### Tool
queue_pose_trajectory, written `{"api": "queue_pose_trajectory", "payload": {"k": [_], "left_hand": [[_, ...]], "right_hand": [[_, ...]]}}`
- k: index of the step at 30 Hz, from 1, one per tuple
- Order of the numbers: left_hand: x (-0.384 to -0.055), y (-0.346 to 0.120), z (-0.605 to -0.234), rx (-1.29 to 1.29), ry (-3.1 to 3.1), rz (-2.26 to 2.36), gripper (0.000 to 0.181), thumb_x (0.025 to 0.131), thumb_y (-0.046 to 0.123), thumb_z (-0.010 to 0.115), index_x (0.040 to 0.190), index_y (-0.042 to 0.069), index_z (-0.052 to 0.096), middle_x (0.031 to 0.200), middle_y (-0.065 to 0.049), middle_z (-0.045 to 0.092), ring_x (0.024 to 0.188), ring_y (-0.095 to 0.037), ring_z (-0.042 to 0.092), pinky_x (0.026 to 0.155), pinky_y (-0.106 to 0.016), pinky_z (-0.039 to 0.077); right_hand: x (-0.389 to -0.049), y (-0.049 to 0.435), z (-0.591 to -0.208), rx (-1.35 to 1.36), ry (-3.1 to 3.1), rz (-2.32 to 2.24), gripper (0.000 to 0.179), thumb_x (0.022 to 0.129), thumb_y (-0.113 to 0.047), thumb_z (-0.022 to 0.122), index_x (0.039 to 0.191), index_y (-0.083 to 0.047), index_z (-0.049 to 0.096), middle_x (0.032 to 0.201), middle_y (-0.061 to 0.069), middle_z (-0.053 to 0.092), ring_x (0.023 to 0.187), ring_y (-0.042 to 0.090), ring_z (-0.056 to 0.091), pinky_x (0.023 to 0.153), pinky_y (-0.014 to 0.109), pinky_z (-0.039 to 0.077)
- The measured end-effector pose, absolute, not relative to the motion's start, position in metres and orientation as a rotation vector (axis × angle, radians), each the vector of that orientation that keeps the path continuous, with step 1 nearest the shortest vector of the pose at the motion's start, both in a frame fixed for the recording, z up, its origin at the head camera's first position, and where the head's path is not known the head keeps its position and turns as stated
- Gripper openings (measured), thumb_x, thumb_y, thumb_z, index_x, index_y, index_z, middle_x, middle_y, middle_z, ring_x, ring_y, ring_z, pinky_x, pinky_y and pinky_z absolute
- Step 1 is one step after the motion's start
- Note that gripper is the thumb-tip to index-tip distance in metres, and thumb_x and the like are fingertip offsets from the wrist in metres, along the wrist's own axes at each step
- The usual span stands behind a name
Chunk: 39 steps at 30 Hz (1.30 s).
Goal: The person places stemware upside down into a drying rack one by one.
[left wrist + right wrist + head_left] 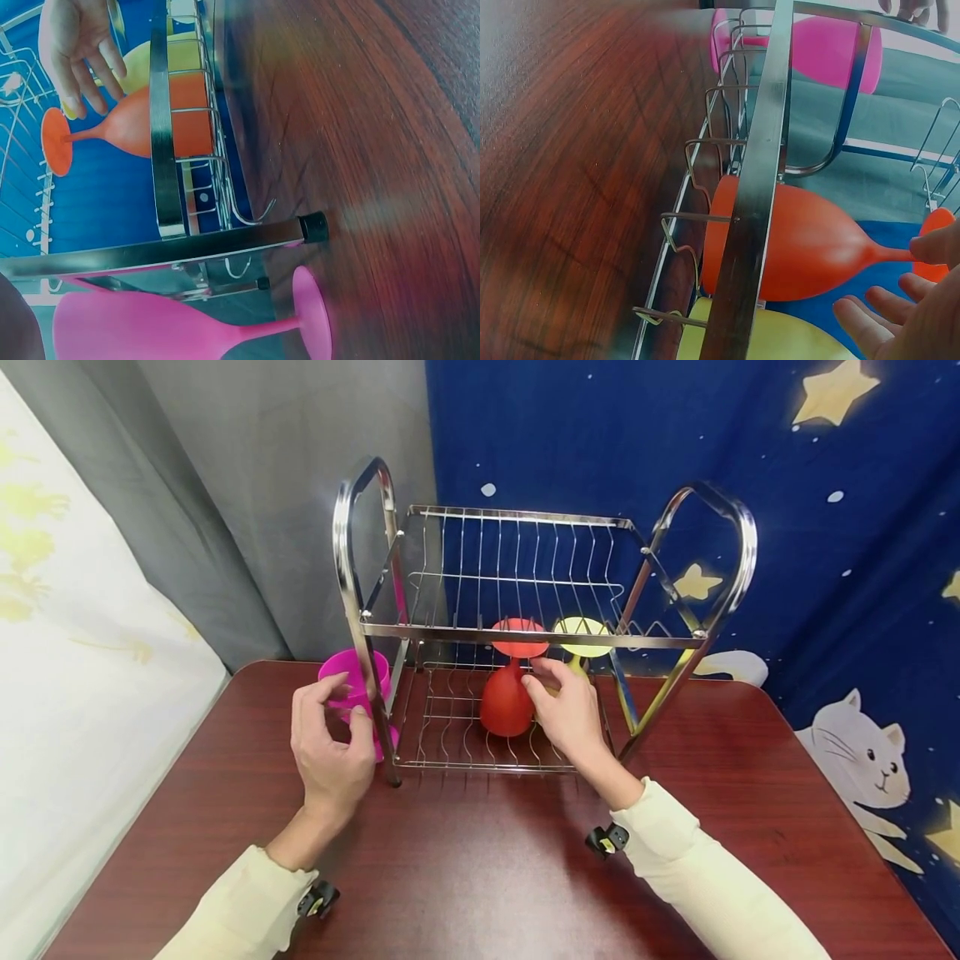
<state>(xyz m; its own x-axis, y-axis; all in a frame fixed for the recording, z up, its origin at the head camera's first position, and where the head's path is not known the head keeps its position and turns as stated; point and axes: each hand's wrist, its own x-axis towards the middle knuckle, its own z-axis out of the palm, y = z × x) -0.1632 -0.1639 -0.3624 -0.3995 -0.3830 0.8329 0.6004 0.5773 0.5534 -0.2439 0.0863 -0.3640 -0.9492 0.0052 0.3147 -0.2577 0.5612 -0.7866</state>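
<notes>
A pink goblet (356, 670) stands upright on the table just left of the dish rack (528, 635), its bowl partly behind the rack's leg. My left hand (333, 739) is in front of it, thumb and forefinger apart with a gap between them. On the lower tier, a red goblet (506, 700) stands upside down, foot up. Beside its stem is my right hand (566, 708), fingers loosely bent and apart from it in the right wrist view. A yellow goblet (583, 637), also upside down, stands to the right, partly hidden by that hand.
The metal rack has two wire tiers and tall curved side handles (738, 560). It stands on a dark red wooden table (480, 868). Behind hang a grey curtain (300, 485) and a blue curtain (540, 435) with stars.
</notes>
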Motion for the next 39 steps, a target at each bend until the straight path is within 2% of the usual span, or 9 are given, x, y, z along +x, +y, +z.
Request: {"api": "queue_pose_trajectory", "payload": {"k": [11, 16, 22, 25, 29, 33, 39], "left_hand": [[-0.172, -0.177, -0.376, -0.170, -1.657, -1.029, 0.053, 0.074, 0.005, 0.056, 0.124, -0.011, 0.052, 0.111, -0.030, 0.053, 0.102, -0.032, 0.049, 0.082, -0.029, 0.042], [-0.176, -0.182, -0.382, -0.156, -1.697, -0.969, 0.058, 0.073, 0.011, 0.058, 0.127, -0.007, 0.053, 0.120, -0.025, 0.054, 0.112, -0.032, 0.048, 0.090, -0.038, 0.039], [-0.180, -0.188, -0.391, -0.148, -1.748, -0.954, 0.062, 0.073, 0.012, 0.061, 0.133, 0.000, 0.051, 0.126, -0.020, 0.054, 0.116, -0.029, 0.046, 0.092, -0.033, 0.039], [-0.181, -0.190, -0.393, -0.134, -1.771, -0.952, 0.063, 0.074, 0.012, 0.061, 0.135, 0.001, 0.049, 0.128, -0.019, 0.052, 0.117, -0.028, 0.045, 0.090, -0.036, 0.040], [-0.181, -0.192, -0.396, -0.109, -1.803, -0.946, 0.065, 0.075, 0.015, 0.062, 0.136, 0.001, 0.047, 0.131, -0.018, 0.051, 0.119, -0.027, 0.044, 0.091, -0.040, 0.039], [-0.181, -0.193, -0.398, -0.083, -1.843, -0.942, 0.068, 0.075, 0.017, 0.063, 0.138, -0.001, 0.044, 0.134, -0.018, 0.048, 0.123, -0.026, 0.042, 0.094, -0.038, 0.037], [-0.182, -0.194, -0.401, -0.062, -1.870, -0.955, 0.074, 0.075, 0.020, 0.066, 0.142, 0.003, 0.040, 0.138, -0.018, 0.046, 0.127, -0.026, 0.040, 0.096, -0.036, 0.034]], "right_hand": [[-0.228, 0.090, -0.359, 0.234, -2.482, 1.356, 0.033, 0.092, -0.029, 0.066, 0.119, -0.010, 0.067, 0.117, 0.006, 0.069, 0.105, 0.018, 0.068, 0.088, 0.037, 0.055], [-0.223, 0.093, -0.355, 0.245, -2.481, 1.347, 0.033, 0.093, -0.030, 0.065, 0.119, -0.012, 0.067, 0.117, 0.005, 0.069, 0.105, 0.018, 0.068, 0.089, 0.037, 0.055], [-0.219, 0.095, -0.354, 0.255, -2.444, 1.356, 0.029, 0.092, -0.027, 0.067, 0.117, -0.013, 0.069, 0.115, 0.004, 0.071, 0.103, 0.017, 0.069, 0.086, 0.036, 0.056], [-0.218, 0.096, -0.353, 0.259, -2.422, 1.368, 0.028, 0.091, -0.026, 0.068, 0.116, -0.012, 0.070, 0.114, 0.005, 0.071, 0.102, 0.018, 0.069, 0.086, 0.037, 0.056], [-0.216, 0.098, -0.353, 0.261, -2.414, 1.370, 0.028, 0.091, -0.026, 0.068, 0.115, -0.012, 0.070, 0.114, 0.006, 0.071, 0.104, 0.020, 0.069, 0.087, 0.037, 0.056], [-0.214, 0.100, -0.353, 0.258, -2.408, 1.376, 0.028, 0.091, -0.025, 0.068, 0.114, -0.011, 0.070, 0.113, 0.006, 0.071, 0.104, 0.019, 0.069, 0.086, 0.037, 0.056], [-0.212, 0.103, -0.352, 0.249, -2.388, 1.405, 0.024, 0.090, -0.023, 0.069, 0.112, -0.014, 0.071, 0.109, 0.002, 0.072, 0.100, 0.014, 0.070, 0.084, 0.033, 0.056]]}}
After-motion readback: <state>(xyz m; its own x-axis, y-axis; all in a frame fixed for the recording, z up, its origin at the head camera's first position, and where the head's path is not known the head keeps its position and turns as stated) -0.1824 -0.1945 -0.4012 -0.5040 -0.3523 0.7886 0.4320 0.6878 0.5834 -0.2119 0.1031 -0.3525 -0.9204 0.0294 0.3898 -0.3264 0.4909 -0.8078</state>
